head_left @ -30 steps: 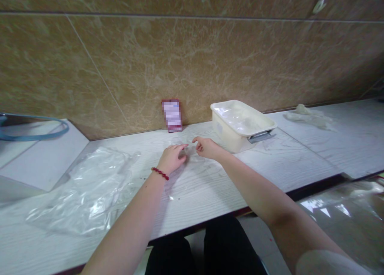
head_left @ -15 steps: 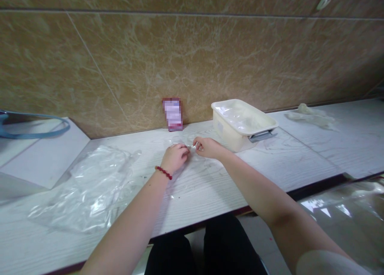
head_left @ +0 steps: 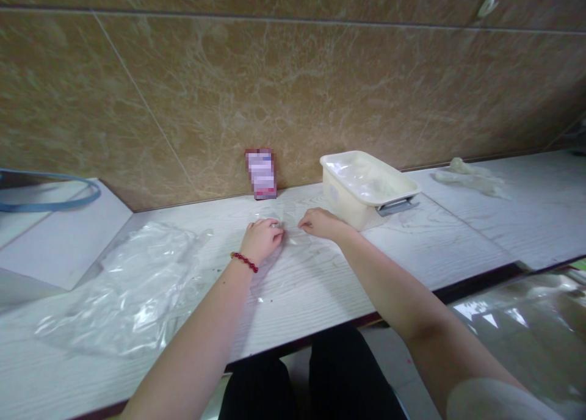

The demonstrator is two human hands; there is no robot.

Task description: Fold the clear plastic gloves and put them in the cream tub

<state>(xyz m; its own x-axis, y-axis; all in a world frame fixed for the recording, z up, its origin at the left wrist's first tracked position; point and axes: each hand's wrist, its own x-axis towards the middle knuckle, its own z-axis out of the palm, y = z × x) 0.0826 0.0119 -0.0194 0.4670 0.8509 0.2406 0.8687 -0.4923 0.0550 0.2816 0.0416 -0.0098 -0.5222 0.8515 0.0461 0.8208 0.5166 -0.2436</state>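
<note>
A thin clear plastic bag (head_left: 291, 235) lies on the white wood-grain table between my hands, its outline hard to follow. My left hand (head_left: 262, 238), with a red bead bracelet on the wrist, has its fingers curled on the left part of the bag. From the right, my right hand (head_left: 322, 224) pinches the bag's edge with thumb and fingers together. Left of my left forearm lies a loose pile of clear plastic bags (head_left: 141, 286). Just behind my right hand stands a cream plastic tub (head_left: 350, 201) with clear plastic inside it.
A phone with a blurred screen (head_left: 262, 174) leans against the brown tiled wall (head_left: 206, 102). At the left is a white box (head_left: 91, 237) with a blue strap (head_left: 64, 206). A crumpled whitish glove-like item (head_left: 471, 179) lies at the right. Below, shiny clear plastic (head_left: 517, 328) sits beside the table edge.
My hands have moved slightly apart, and the bunched plastic between the fingertips now lies flatter. The whole view has shifted a little.
</note>
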